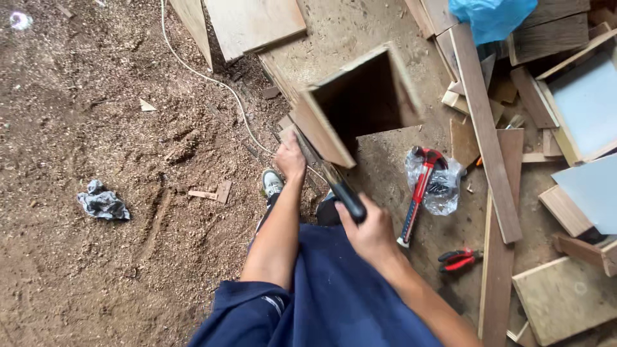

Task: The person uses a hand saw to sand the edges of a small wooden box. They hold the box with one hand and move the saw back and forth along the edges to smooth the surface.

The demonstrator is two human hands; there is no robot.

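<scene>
Right hand (371,232) wraps tight around the black handle of a hammer (340,189), its head hidden behind the open wooden box (357,103) just ahead. Left hand (290,159) grips the box's near lower corner, fingers closed on the edge, steadying it. I judge short, square taps best, box held firm, fingers off the strike line. Beyond my right hand lies a red hammer (419,193).

red hammer (419,193) on plastic bag (443,186) — red pliers (459,259), grey rag (103,202), blue bag (491,18).
</scene>
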